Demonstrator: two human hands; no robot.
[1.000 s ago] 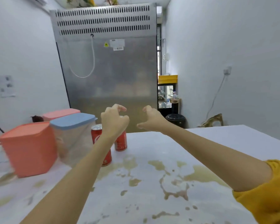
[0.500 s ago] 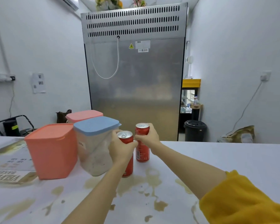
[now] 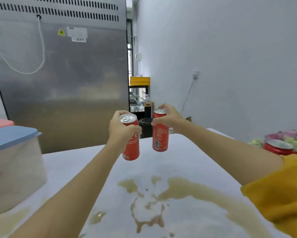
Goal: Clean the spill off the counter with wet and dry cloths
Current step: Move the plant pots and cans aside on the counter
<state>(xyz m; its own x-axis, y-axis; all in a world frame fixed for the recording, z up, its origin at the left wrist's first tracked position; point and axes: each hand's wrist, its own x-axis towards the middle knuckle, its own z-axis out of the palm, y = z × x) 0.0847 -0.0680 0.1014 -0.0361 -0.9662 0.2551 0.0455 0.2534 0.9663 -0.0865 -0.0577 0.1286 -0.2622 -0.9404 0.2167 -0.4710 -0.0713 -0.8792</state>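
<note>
Red aluminium drink cans hang lifted above the white counter (image 3: 187,152): the left hand (image 3: 120,129) grips the near red can (image 3: 131,145), the right hand (image 3: 170,118) grips the far red can (image 3: 159,136). Brown spilled liquid (image 3: 178,189) pools toward the counter's near edge.

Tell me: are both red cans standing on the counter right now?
No: the left hand and right hand each hold a red can lifted above the counter.

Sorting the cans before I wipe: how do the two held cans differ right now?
The left can tilts, showing its silver top toward the camera; the right can hangs nearly upright. The left can's white lettering faces us; the right can shows its barcode side. The left hand wraps its can's upper body; the right hand holds near the rim. Both are slim, red and off the counter.
</note>
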